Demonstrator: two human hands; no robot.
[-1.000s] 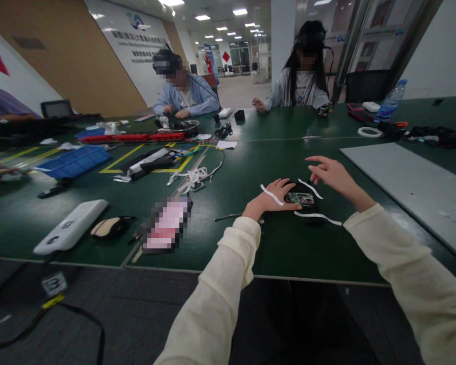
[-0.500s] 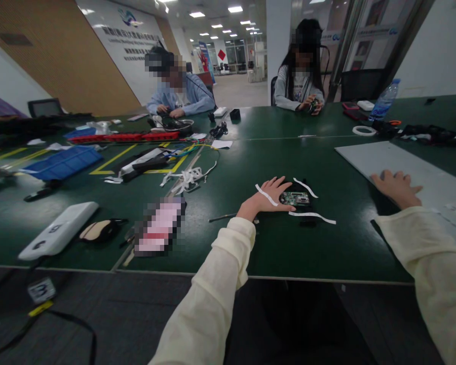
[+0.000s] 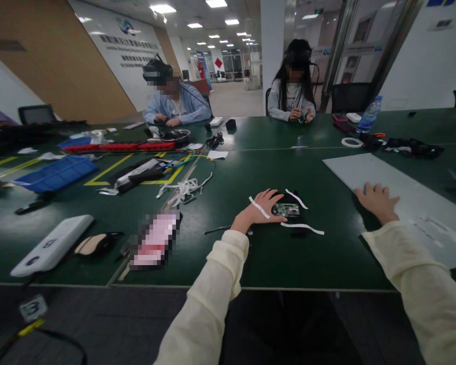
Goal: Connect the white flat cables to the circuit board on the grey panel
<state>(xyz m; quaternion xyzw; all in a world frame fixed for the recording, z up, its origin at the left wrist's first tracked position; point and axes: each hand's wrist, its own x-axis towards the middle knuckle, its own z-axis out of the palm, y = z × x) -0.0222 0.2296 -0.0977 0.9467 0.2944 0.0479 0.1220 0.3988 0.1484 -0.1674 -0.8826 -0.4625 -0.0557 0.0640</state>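
My left hand (image 3: 266, 204) lies with its fingers stretched out and apart beside a small green circuit board (image 3: 288, 210), covering the board's left end. A white strip (image 3: 257, 206) lies across the back of that hand. One more white strip (image 3: 296, 199) sits behind the board and another paper-like strip (image 3: 302, 228) in front of it. Dark parts around the board are hard to make out. Over to the right, my right hand (image 3: 378, 202) rests with spread fingers on the left edge of a large light-grey panel (image 3: 403, 197).
Left of my arm are a thin dark rod (image 3: 217, 229), a pixelated pink item (image 3: 155, 238), a white power bank (image 3: 53, 246) and tangled white strips (image 3: 184, 191). Farther off are a blue tray (image 3: 57, 174), a tape roll (image 3: 351, 142) and a water bottle (image 3: 370, 115). Two people sit across the table.
The whole scene has shifted down and slightly left as my head view turned. Both my hands keep their places at the circuit board and the grey panel.
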